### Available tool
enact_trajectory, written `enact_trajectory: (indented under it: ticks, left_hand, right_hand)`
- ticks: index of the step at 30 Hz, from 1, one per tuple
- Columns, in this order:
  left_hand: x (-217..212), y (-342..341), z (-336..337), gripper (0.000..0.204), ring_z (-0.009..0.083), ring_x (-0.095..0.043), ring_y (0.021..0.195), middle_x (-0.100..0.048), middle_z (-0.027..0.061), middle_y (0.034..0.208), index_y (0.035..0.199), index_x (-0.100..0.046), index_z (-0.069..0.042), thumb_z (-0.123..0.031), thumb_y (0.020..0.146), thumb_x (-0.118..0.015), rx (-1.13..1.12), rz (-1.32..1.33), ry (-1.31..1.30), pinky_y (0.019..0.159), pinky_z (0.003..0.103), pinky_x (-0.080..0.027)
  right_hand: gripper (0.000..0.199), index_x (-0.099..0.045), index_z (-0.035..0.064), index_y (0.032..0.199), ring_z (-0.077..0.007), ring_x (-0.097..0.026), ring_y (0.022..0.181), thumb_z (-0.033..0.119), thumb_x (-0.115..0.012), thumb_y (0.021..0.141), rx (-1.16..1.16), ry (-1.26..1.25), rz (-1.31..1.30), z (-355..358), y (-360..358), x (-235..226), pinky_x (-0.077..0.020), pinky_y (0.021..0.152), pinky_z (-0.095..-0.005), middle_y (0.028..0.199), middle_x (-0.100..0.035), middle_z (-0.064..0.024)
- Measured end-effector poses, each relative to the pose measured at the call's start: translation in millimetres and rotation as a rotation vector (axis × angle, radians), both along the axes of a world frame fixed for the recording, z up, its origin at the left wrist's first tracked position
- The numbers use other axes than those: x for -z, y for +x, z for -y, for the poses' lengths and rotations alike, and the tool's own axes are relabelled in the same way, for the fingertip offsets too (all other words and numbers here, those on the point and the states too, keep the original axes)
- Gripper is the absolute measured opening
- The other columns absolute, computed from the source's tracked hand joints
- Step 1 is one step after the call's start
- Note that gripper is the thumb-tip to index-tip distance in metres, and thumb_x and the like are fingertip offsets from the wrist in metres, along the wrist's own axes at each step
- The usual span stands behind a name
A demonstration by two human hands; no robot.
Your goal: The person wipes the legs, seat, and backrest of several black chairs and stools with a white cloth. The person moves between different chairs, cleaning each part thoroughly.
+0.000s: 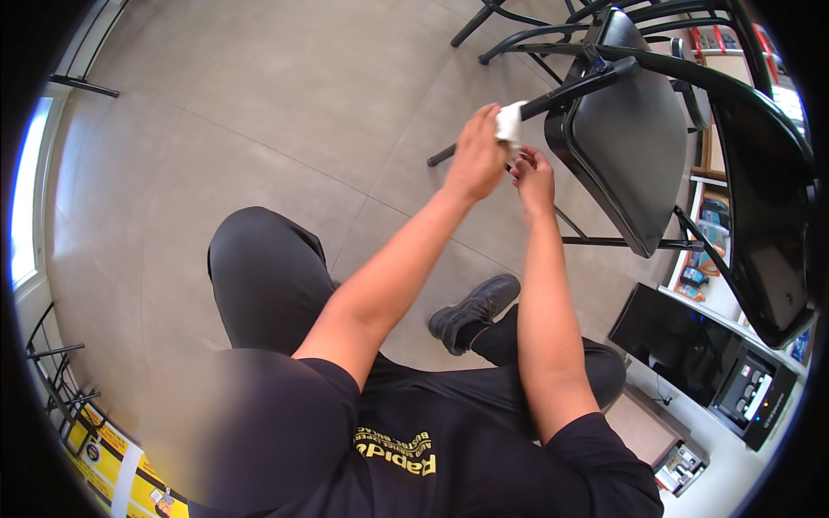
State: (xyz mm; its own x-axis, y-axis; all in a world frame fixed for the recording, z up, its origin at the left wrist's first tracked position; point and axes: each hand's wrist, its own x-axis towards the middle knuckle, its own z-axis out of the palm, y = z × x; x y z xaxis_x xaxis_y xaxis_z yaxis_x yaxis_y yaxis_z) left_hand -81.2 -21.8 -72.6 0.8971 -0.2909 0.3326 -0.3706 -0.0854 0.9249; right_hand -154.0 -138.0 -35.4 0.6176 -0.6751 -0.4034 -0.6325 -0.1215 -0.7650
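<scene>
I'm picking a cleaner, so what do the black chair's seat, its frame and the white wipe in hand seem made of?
Seat: probably vinyl or plastic, given its smooth, satin black surface.
Frame: likely metal, painted glossy black; slim tubes with highlights.
White wipe: cloth or paper, matte and crumpled; I can't tell which.

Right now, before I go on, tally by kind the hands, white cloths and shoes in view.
Hands: 2, the left hand and the right hand
White cloth: 1
Black shoe: 1
Total: 4
</scene>
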Motion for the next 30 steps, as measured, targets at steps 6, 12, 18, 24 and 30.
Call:
enact_trajectory:
  ticks: [6, 12, 18, 24, 30]
  left_hand:
    - [66.2, -0.9, -12.4, 0.052, 0.0351, -0.054, 0.133, -0.059, 0.0153, 0.142, 0.145, -0.054, -0.004, -0.007, 0.094, -0.063, 0.046, -0.075, 0.069, 0.109, 0.049, -0.043]
    - [128.2, -24.3, -42.2, 0.041, 0.0375, -0.056, 0.130, -0.062, 0.0138, 0.140, 0.140, -0.058, -0.007, -0.011, 0.100, -0.057, 0.040, -0.220, 0.524, 0.107, 0.051, -0.044]
    - [110.6, -8.8, -17.9, 0.047, 0.0371, -0.056, 0.130, -0.060, 0.0130, 0.138, 0.138, -0.057, -0.008, -0.017, 0.094, -0.068, 0.018, -0.238, 0.366, 0.103, 0.053, -0.047]
    - [115.3, -2.2, -8.2, 0.044, 0.0398, -0.060, 0.108, -0.063, 0.0143, 0.118, 0.124, -0.059, -0.008, -0.012, 0.084, -0.075, 0.074, -0.212, 0.288, 0.092, 0.052, -0.047]
    - [156.6, -9.5, -20.0, 0.041, 0.0332, -0.057, 0.112, -0.060, 0.0095, 0.121, 0.127, -0.055, -0.011, -0.017, 0.089, -0.070, 0.001, -0.078, 0.366, 0.096, 0.046, -0.039]
  right_hand:
    - [0.032, -0.064, 0.0038, 0.130, -0.0115, -0.063, 0.092, 0.016, -0.059, 0.101, -0.199, -0.047, -0.076, -4.4, 17.1, -2.1, -0.0521, 0.078, -0.0292, 0.110, -0.067, -0.0033]
    - [0.037, -0.062, 0.0050, 0.138, -0.0121, -0.063, 0.092, 0.011, -0.056, 0.102, -0.184, 0.012, -0.063, -27.2, 19.8, 11.3, -0.0526, 0.080, -0.0300, 0.117, -0.068, -0.0050]
    - [0.038, -0.061, 0.0037, 0.138, -0.0133, -0.065, 0.089, 0.010, -0.057, 0.101, -0.113, -0.009, -0.063, -32.1, 12.2, 20.5, -0.0530, 0.078, -0.0306, 0.109, -0.071, -0.0060]
    - [0.047, -0.058, 0.0010, 0.144, -0.0189, -0.070, 0.088, 0.012, -0.059, 0.099, -0.181, -0.111, -0.189, -25.2, 8.4, 25.0, -0.0542, 0.082, -0.0343, 0.095, -0.075, -0.0081]
    - [0.049, -0.059, 0.0002, 0.144, -0.0279, -0.073, 0.094, 0.016, -0.059, 0.098, -0.317, -0.272, -0.257, -21.2, 6.1, 31.3, -0.0547, 0.089, -0.0406, 0.095, -0.077, -0.0106]
